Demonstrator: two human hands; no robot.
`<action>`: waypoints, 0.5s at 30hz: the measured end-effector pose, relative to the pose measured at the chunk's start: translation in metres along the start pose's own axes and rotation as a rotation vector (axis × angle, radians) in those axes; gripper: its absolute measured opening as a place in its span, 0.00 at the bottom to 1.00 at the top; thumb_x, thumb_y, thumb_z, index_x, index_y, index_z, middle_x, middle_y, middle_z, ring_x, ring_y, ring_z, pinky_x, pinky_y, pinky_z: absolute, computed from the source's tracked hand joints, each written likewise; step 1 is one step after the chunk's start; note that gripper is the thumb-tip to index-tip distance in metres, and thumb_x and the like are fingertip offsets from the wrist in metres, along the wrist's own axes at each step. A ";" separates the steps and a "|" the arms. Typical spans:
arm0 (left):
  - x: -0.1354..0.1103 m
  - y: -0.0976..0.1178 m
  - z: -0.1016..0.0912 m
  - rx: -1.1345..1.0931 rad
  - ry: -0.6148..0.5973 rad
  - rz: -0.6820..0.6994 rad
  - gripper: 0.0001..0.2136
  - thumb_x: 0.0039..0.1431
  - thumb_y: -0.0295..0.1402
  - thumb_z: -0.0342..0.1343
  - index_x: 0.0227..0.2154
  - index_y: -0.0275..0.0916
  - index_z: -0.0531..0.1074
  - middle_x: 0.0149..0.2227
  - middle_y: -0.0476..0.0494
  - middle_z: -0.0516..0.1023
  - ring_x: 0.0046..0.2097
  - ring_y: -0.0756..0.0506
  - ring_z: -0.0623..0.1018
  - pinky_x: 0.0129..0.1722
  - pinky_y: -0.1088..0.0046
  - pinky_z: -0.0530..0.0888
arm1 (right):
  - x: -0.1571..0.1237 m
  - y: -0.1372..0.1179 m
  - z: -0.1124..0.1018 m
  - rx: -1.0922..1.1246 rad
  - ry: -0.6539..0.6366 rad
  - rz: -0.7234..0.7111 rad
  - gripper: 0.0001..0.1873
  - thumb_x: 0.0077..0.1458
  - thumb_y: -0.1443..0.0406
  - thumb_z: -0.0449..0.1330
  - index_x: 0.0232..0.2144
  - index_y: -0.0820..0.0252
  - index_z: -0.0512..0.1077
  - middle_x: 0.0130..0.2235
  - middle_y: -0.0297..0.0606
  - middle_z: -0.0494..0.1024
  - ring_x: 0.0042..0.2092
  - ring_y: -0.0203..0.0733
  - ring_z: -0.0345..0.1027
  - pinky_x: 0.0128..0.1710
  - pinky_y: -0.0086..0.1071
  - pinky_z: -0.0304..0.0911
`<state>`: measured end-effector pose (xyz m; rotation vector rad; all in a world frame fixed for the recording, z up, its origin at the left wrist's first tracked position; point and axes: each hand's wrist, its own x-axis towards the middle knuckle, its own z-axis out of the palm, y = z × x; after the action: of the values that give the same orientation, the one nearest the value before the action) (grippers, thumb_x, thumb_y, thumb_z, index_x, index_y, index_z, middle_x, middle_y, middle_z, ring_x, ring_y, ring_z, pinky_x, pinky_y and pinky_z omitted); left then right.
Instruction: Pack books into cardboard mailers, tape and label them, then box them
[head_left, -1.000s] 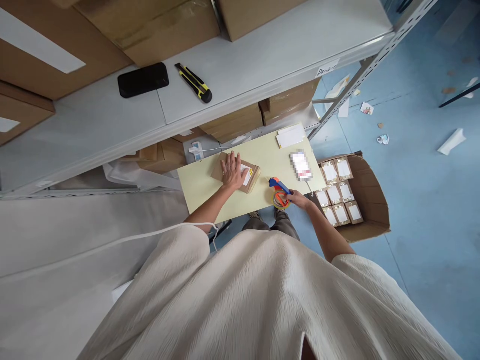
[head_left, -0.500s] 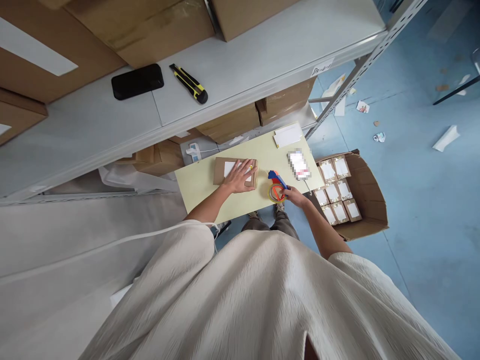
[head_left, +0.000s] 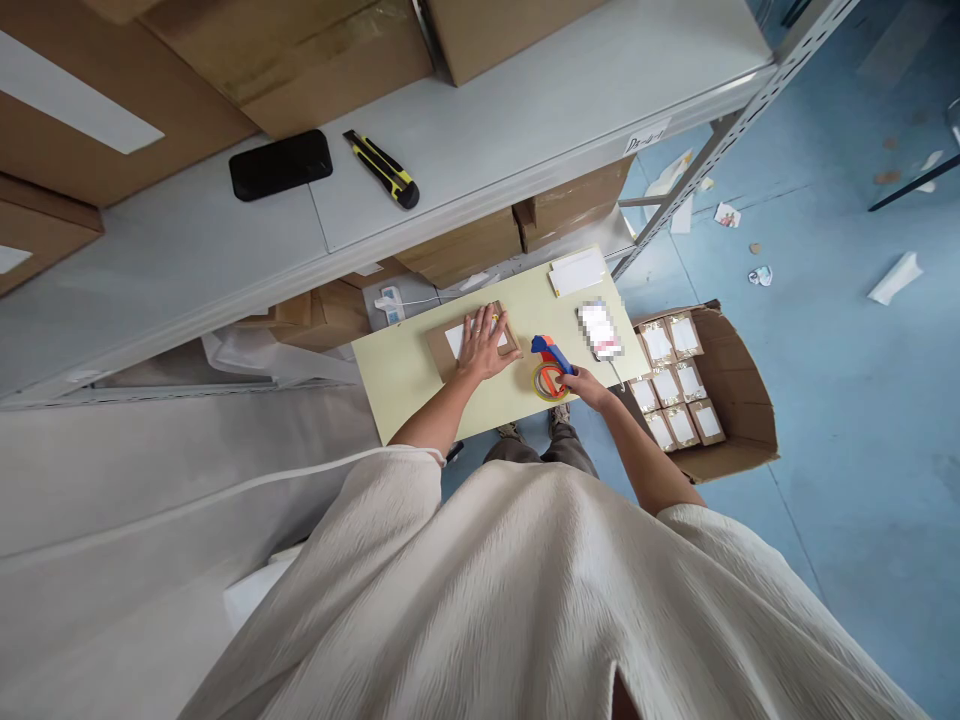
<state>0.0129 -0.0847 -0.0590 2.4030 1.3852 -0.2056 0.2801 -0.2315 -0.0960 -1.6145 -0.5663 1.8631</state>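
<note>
A small cardboard box point(head_left: 441, 347) with a white label lies on the pale yellow table point(head_left: 405, 395). My left hand point(head_left: 481, 345) rests on top of it with the fingers spread, covering part of the label. My right hand point(head_left: 586, 386) is wrapped round the handle of a blue and orange tape dispenser point(head_left: 552, 360), which carries a roll of tape. The dispenser is just right of the box, above the table's near edge, apart from the box.
A blurred phone-like device point(head_left: 599, 330) with a cable and white papers point(head_left: 576, 272) lie on the table. At right, an open carton point(head_left: 739, 420) holds several labelled boxes. Above, a grey shelf point(head_left: 487, 140) bears a black phone point(head_left: 280, 165), a utility knife point(head_left: 382, 170) and cartons.
The box has turned slightly under my left hand, which has shifted a little to the right with its fingers pointing more away from me. The tape dispenser has moved slightly left.
</note>
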 end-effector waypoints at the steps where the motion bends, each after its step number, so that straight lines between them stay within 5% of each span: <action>1: 0.001 0.002 0.000 -0.005 0.007 -0.031 0.52 0.71 0.60 0.59 0.86 0.38 0.47 0.87 0.35 0.39 0.87 0.29 0.38 0.84 0.40 0.34 | -0.002 0.002 -0.001 -0.006 0.005 -0.002 0.24 0.42 0.58 0.76 0.42 0.60 0.83 0.34 0.40 0.84 0.40 0.50 0.76 0.40 0.38 0.71; 9: 0.030 0.025 0.008 -0.106 0.168 -0.453 0.50 0.74 0.61 0.52 0.86 0.34 0.46 0.87 0.31 0.40 0.86 0.26 0.42 0.83 0.36 0.39 | -0.042 0.053 -0.019 0.033 -0.037 0.080 0.24 0.44 0.56 0.73 0.45 0.58 0.84 0.39 0.43 0.88 0.45 0.53 0.82 0.44 0.38 0.76; 15: 0.044 0.037 0.011 -0.211 0.160 -0.682 0.48 0.76 0.60 0.47 0.86 0.36 0.42 0.87 0.30 0.37 0.87 0.26 0.40 0.83 0.33 0.44 | -0.034 0.058 -0.015 0.089 -0.039 0.077 0.26 0.44 0.56 0.74 0.46 0.58 0.83 0.40 0.41 0.89 0.44 0.50 0.83 0.44 0.37 0.78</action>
<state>0.0676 -0.0698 -0.0737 1.7337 2.1396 -0.0301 0.2884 -0.2981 -0.1124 -1.5649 -0.4366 1.9515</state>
